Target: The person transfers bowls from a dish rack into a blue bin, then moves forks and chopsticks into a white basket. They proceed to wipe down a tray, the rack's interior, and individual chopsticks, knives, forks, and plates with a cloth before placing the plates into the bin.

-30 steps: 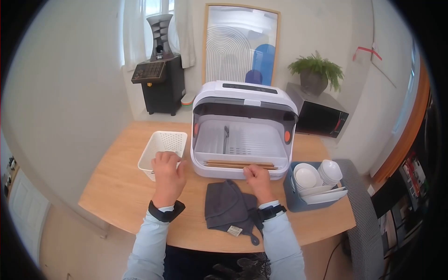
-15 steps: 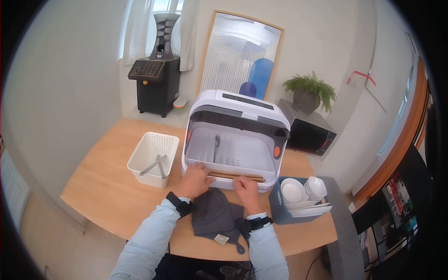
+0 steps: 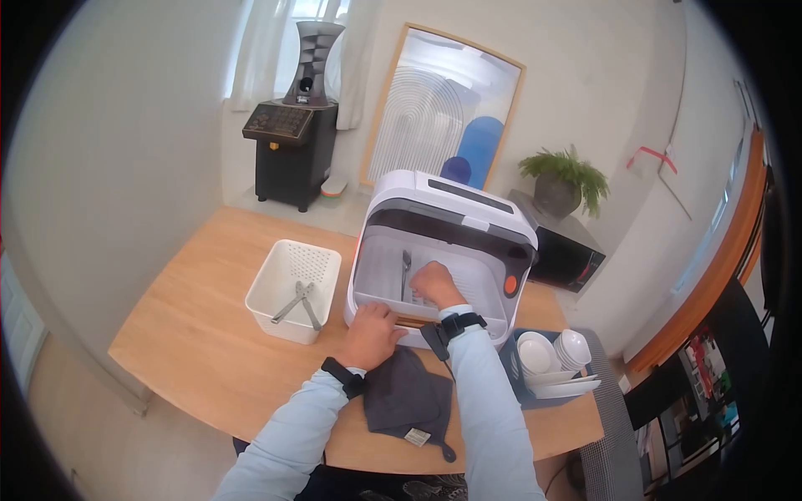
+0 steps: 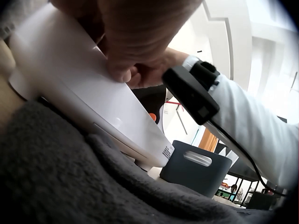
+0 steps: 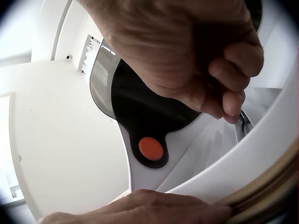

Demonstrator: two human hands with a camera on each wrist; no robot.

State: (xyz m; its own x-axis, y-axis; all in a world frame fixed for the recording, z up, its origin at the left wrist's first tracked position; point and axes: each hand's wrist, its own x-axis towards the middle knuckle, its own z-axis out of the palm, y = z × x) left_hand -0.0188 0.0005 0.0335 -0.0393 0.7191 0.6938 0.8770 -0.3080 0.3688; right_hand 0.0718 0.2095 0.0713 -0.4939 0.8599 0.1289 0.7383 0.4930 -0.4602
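Your right hand [image 3: 436,284] has moved from the front edge of the white cabinet [image 3: 399,185] into its interior, beside the slim utensil [image 3: 406,271] standing there. Its fingers are curled in, with nothing seen in them. Your left hand [image 3: 373,336] remains at the cabinet's front rim, by the left part of the brown sticks [image 3: 415,321]; its fingers are loosely bent, resting there without a closed grip. You have the white basket [image 3: 282,327] on the bench [image 3: 200,334] left of the cabinet, with metal tongs [image 3: 294,302] inside. In front of the cabinet lies a dark cloth [image 3: 405,392]; right of it, a blue-grey bin [image 4: 194,172] bears white dishes [image 3: 539,355].
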